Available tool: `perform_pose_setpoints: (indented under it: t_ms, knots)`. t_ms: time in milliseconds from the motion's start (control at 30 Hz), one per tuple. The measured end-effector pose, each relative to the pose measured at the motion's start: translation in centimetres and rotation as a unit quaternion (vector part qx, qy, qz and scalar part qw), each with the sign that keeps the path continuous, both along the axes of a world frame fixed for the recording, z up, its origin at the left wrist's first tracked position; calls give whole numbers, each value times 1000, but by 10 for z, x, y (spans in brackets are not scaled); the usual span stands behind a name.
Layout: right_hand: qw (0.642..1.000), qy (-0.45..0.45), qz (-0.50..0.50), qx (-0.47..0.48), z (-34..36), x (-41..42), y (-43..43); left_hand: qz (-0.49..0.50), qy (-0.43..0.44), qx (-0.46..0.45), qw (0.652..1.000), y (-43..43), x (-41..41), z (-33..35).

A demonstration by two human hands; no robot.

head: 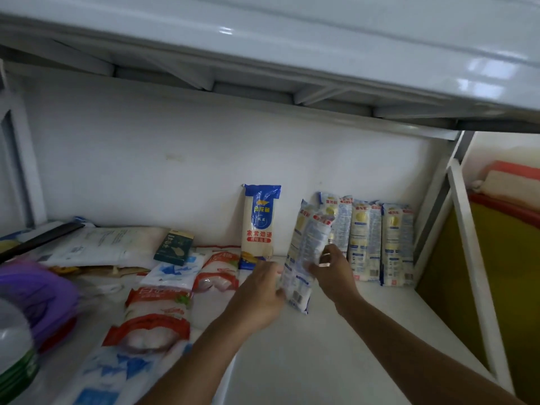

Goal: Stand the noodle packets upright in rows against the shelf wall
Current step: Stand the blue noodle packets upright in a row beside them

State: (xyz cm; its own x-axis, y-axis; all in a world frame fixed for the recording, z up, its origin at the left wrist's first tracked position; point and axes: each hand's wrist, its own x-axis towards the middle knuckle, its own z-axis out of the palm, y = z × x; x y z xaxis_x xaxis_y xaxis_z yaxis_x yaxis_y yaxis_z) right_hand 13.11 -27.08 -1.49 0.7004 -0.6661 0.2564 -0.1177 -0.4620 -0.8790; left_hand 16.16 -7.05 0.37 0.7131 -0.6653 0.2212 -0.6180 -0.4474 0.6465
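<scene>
Fingers (327,257) of our right hand (336,273) and left hand (260,290) clamped on noodle packet (304,258), tilted, centre frame. Standing row (380,244) right, against shelf wall (175,159). Step: placing. Next, we judge: tip upright, butt against row.

Tall blue-topped noodle packet (260,226) at 12 o'clock, upright against shelf wall, reads "金龙鱼" & "家常劲道"; other packs' print too blurred to read.
</scene>
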Motion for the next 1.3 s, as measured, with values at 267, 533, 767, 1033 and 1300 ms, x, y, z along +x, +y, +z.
perform_pose_setpoints:
  t_ms: [267, 533, 767, 1033, 1300]
  knots:
    - [984, 37, 72, -156, 0, -41, 53, 2, 69, -159, 985, -14, -11, 6]
    - [914, 62, 125, -382, 0, -56, 63, 91, 40, -322, 941, -13, -1, 3]
    - [990, -26, 104, -96, 13, -49, 58, 49, 259, -409, 874, -13, 10, 0]
    - [963, -175, 125, 164, 47, -55, 62, -32, 322, -364, 873, -15, 6, 8]
    - [963, -195, 92, 160, 51, -54, 69, 19, 265, -433, 861, -7, 8, 19]
